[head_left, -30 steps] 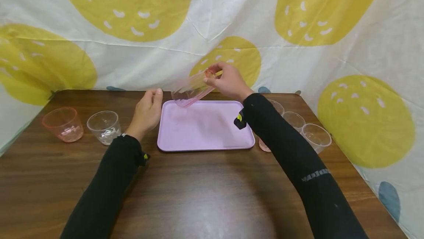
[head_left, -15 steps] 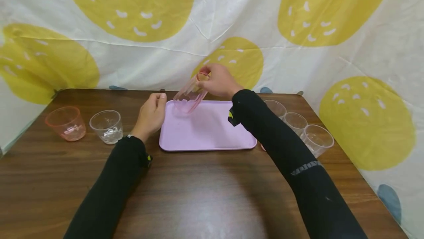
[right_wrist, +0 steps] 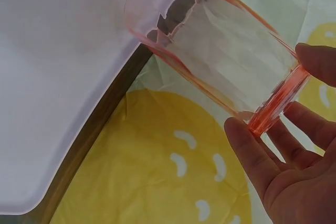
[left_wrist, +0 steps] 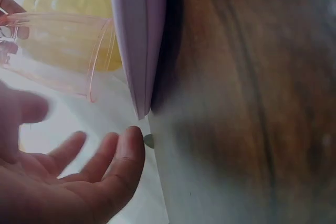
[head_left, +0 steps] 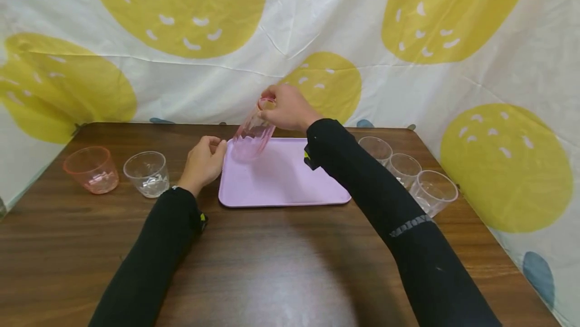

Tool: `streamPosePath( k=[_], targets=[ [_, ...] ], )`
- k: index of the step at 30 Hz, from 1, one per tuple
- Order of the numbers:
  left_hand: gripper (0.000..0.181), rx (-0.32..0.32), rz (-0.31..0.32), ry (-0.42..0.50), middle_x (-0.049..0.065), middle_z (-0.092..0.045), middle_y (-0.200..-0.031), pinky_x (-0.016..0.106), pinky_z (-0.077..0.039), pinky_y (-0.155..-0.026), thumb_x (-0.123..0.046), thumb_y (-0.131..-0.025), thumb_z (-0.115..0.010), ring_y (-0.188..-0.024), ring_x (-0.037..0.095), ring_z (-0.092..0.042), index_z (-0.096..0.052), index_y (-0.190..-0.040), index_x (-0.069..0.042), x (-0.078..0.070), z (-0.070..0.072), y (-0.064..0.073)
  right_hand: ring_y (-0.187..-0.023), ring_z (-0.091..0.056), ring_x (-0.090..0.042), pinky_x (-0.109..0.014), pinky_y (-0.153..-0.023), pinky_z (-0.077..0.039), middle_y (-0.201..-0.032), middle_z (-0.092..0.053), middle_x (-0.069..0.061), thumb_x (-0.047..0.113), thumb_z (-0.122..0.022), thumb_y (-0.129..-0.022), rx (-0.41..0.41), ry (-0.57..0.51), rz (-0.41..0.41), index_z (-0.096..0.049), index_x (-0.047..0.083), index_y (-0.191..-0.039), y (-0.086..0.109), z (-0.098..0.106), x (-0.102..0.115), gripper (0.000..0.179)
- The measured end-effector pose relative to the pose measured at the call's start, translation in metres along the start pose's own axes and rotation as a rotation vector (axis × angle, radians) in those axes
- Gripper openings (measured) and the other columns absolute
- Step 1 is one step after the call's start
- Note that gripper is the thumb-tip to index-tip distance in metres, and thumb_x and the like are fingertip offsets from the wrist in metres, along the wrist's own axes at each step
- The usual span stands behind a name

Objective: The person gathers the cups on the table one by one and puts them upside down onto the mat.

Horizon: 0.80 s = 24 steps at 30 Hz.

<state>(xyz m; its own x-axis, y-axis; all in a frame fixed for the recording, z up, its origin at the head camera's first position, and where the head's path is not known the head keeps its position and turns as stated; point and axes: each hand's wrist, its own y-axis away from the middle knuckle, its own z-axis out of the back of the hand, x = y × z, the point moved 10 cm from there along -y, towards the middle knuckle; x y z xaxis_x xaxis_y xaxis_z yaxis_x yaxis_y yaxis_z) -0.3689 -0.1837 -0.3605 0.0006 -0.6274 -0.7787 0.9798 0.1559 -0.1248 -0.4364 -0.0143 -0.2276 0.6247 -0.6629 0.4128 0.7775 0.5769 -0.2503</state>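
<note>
My right hand [head_left: 290, 108] pinches the thick base of a pink see-through cup [head_left: 254, 133]. The cup is tipped, its mouth pointing down and left over the back left part of a lilac tray [head_left: 290, 186]. In the right wrist view, thumb and fingers hold the cup's base [right_wrist: 278, 100] at its edge. Beside the tray's left edge is my left hand [head_left: 204, 163]; in the left wrist view its fingers [left_wrist: 126, 156] are loosely bent, with nothing between them. Whether the cup's rim touches the tray, I cannot tell.
Left on the brown table [head_left: 254, 266] stand a pink cup [head_left: 92, 171] and a clear cup [head_left: 147, 173]. Several clear cups [head_left: 433, 191] stand to the right, partly behind my right sleeve [head_left: 376, 196]. A fruit-patterned cloth [head_left: 217, 80] hangs behind the table.
My right hand has moved left, bringing the cup lower and more steeply tipped over the tray's back left part. My left hand has stayed near the tray's left edge, its fingers shifting slightly.
</note>
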Motion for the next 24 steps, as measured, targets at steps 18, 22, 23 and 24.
streamPosePath(
  k=[18,22,23,24],
  targets=[
    [0.045,0.241,0.164,-0.213,0.024,-0.071,-0.109,0.025,-0.054,-0.066,-0.022,-0.088,-0.063,-0.058,0.011,-0.069,-0.065,-0.126,0.003,0.014,-0.018,0.011,-0.093,-0.056,-0.021,-0.03,-0.081,-0.045,-0.105,-0.067,-0.008,0.024,-0.068,-0.088,0.036,0.069,0.028,-0.068,0.002,-0.118,-0.005,-0.006,0.009,0.037],
    [0.042,0.26,0.187,-0.17,0.025,-0.069,-0.116,0.024,-0.056,-0.064,-0.018,-0.088,-0.065,-0.061,0.011,-0.069,-0.067,-0.124,0.003,0.018,-0.02,0.01,-0.093,-0.057,-0.02,-0.03,-0.081,-0.045,-0.106,-0.068,-0.007,0.024,-0.068,-0.088,0.04,0.088,0.038,-0.069,0.003,-0.116,-0.008,-0.009,0.011,0.035],
    [0.042,0.274,0.198,-0.137,0.026,-0.067,-0.12,0.024,-0.057,-0.065,-0.018,-0.089,-0.066,-0.062,0.011,-0.069,-0.066,-0.125,0.004,0.019,-0.021,0.01,-0.093,-0.057,-0.02,-0.03,-0.081,-0.045,-0.106,-0.068,-0.007,0.024,-0.067,-0.088,0.042,0.091,0.04,-0.069,0.003,-0.115,-0.009,-0.009,0.011,0.034],
    [0.042,0.289,0.21,-0.102,0.027,-0.065,-0.122,0.025,-0.059,-0.064,-0.017,-0.09,-0.067,-0.062,0.011,-0.069,-0.065,-0.125,0.005,0.02,-0.022,0.01,-0.092,-0.057,-0.02,-0.03,-0.081,-0.045,-0.106,-0.069,-0.007,0.025,-0.067,-0.089,0.042,0.094,0.041,-0.069,0.003,-0.115,-0.009,-0.01,0.012,0.034]
  ],
)
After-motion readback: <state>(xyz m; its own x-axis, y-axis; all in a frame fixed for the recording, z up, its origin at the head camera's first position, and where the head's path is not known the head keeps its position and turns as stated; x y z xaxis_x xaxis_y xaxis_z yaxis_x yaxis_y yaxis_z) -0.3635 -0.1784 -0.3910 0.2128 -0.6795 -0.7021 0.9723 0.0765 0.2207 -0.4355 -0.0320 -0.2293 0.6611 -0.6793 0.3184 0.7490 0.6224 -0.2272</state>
